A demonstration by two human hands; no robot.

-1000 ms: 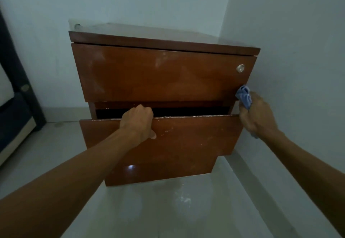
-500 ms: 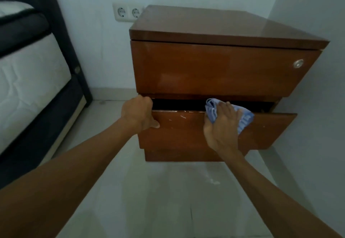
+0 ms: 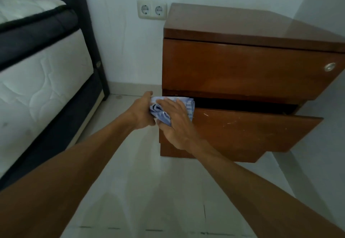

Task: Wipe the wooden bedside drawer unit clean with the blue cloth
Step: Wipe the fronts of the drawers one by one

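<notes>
The wooden bedside drawer unit stands in the room's corner, right of centre. Its lower drawer is pulled partly out, leaving a dark gap above its front. The blue cloth is bunched at the drawer's top left corner. My right hand presses flat on the cloth against the drawer front. My left hand is at the drawer's left edge, fingers curled and touching the cloth's left side. A round metal lock sits on the upper drawer front.
A bed with a white mattress and dark frame runs along the left. A double wall socket is on the back wall left of the unit. Pale floor tiles lie in front. A wall closes the right side.
My right hand slid the cloth leftward along the lower drawer's top edge, from its right end to its left corner, meeting my left hand. The view swung, so the unit now appears further right.
</notes>
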